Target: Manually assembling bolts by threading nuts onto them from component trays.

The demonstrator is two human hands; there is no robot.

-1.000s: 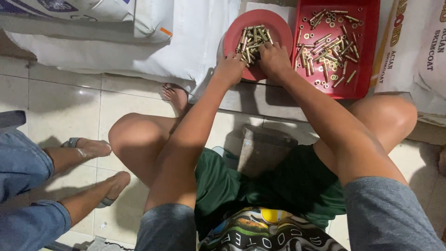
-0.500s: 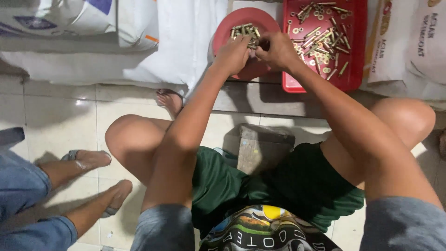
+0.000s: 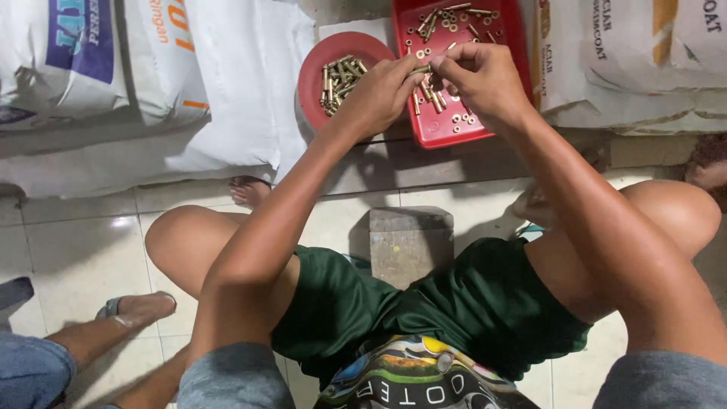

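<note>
My left hand and my right hand meet above the gap between a round red dish and a rectangular red tray. Together the fingertips pinch a small brass bolt. The dish holds a heap of brass bolts. Loose bolts and small ring-shaped nuts lie scattered in the tray. I sit on a low grey block with knees spread, wearing green shorts.
Large white sacks lie to the left and more sacks to the right of the tray. Another person's legs in jeans and bare feet rest on the tiled floor at lower left.
Both hands lifted off the round dish and shifted right toward the tray, now holding a bolt between them. The camera view has also shifted.
</note>
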